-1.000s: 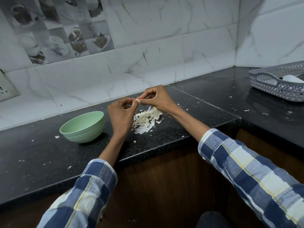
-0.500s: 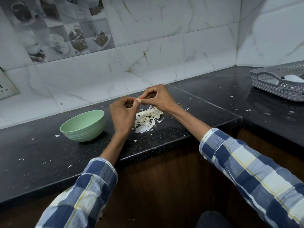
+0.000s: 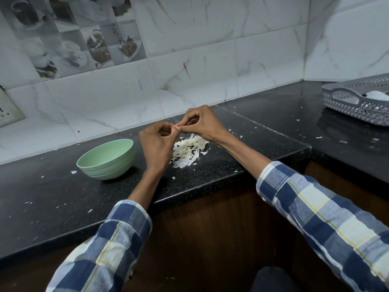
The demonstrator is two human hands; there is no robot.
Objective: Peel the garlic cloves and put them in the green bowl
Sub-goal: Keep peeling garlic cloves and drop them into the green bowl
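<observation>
in the middle of the frame the left hand [image 3: 156, 144] and the right hand [image 3: 200, 122] pinch one small garlic clove [image 3: 177, 127] between fingertips, above the peel pile [image 3: 188, 150]. it seems light, firm and slippery; grip its ends. the green bowl [image 3: 106, 158] stands left on the tabletop [image 3: 52, 192].

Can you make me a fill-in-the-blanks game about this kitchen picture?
1. The bowl on the counter is coloured ____.
2. The left hand and the right hand pinch one small ____ between them.
3. The pile of peels lies to the ____ of the bowl.
4. The grey basket sits at the far ____ of the counter.

Missing words: green; clove; right; right
</observation>
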